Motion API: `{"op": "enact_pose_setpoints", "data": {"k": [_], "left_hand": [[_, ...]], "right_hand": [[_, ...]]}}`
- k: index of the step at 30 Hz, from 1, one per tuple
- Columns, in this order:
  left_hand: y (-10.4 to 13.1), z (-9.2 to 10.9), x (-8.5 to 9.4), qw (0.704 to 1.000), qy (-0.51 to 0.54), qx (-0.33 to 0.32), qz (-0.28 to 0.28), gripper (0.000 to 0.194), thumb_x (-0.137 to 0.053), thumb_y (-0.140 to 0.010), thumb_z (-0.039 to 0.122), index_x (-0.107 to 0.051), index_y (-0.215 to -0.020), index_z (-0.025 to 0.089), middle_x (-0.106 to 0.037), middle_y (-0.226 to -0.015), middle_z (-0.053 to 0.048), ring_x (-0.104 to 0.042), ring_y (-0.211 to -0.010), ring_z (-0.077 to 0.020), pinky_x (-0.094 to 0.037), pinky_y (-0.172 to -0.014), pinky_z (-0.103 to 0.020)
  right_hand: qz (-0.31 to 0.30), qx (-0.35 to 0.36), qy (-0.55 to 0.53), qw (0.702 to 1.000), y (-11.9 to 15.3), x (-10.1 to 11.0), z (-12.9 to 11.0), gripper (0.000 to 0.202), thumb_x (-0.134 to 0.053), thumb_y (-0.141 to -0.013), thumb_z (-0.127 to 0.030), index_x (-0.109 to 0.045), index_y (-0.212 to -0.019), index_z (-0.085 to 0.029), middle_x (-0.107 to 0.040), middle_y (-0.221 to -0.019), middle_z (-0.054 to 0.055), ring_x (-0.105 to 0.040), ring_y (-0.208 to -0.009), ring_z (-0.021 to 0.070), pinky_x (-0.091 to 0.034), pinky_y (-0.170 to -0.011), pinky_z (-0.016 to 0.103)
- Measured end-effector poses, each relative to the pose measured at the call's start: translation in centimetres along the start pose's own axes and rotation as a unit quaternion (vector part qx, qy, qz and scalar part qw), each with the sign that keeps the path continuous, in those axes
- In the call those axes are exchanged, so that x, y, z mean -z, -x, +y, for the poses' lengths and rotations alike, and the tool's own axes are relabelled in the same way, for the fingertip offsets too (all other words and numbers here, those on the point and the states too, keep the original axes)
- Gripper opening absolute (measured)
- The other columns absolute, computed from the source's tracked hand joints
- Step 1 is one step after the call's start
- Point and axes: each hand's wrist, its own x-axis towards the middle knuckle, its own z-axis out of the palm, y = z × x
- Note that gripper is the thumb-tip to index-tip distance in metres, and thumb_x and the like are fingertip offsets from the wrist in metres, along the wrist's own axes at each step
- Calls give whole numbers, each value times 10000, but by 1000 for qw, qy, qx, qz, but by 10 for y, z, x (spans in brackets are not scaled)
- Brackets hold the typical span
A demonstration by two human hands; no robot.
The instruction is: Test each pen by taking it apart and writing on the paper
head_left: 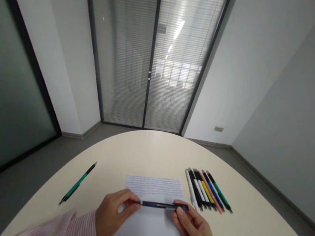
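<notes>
A dark blue pen (157, 205) lies level between my two hands, above a sheet of paper (150, 231). My left hand (117, 212) pinches its left end between thumb and fingertips. At the other end, my right hand (190, 228) grips the pen near its clip, thumb in front and fingers behind. Rows of handwriting cover the upper part of the sheet, and its lower part is blank. Both hands partly cover the paper's sides.
Right of the paper, several pens (206, 190) in white, black, yellow, pink, blue and green lie side by side. A single green and black pen (78, 183) rests at the left. The round-edged table (153, 151) curves away toward a glass door (151, 56) with blinds.
</notes>
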Motion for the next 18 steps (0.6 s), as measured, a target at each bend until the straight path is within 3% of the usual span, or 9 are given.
{"op": "enact_pose_setpoints", "data": {"k": [3,6,8,11,14,18], "left_hand": [[-1,0,-1,1000,24,15,11,181,-667,-711,124,-672,-880,190,-713,-731,-9,-666,-629,-148,-523,-620,-200],[0,-2,-1,1000,15,-5,18,69,-647,-738,141,-678,-771,193,-706,-696,-9,-659,-624,-149,-514,-617,-197],[1,-4,-2,1000,11,-15,9,142,-594,-806,193,-677,-691,194,-698,-646,-10,-652,-597,-145,-506,-602,-197],[1,-7,-2,999,41,10,-14,102,-608,-792,195,-701,-835,195,-725,-717,-21,-675,-627,-149,-527,-614,-194],[0,-7,-2,998,53,34,-13,228,-672,-694,121,-695,-906,199,-736,-781,-23,-691,-668,-156,-543,-649,-194],[0,-5,0,998,47,33,0,60,-631,-756,182,-690,-746,181,-722,-652,-25,-674,-585,-150,-531,-592,-192]], "right_hand": [[4,3,9,1000,-1,2,2,392,-895,-510,-343,-756,-820,-146,-717,-678,22,-647,-632,115,-540,-665,164],[9,8,13,1000,-3,3,4,400,-897,-500,-353,-758,-816,-151,-720,-687,24,-645,-620,118,-542,-647,166],[14,11,14,1000,-4,3,5,400,-898,-494,-356,-760,-812,-156,-723,-696,25,-650,-620,126,-547,-641,172],[16,12,16,1000,-5,4,6,388,-894,-501,-356,-762,-810,-163,-728,-704,25,-660,-627,135,-555,-652,184],[15,7,22,1000,-6,5,6,398,-895,-502,-353,-762,-819,-153,-728,-678,30,-662,-618,137,-554,-646,175],[15,10,26,999,-5,6,5,410,-896,-496,-352,-759,-825,-149,-727,-670,35,-668,-628,156,-558,-652,195]]}}
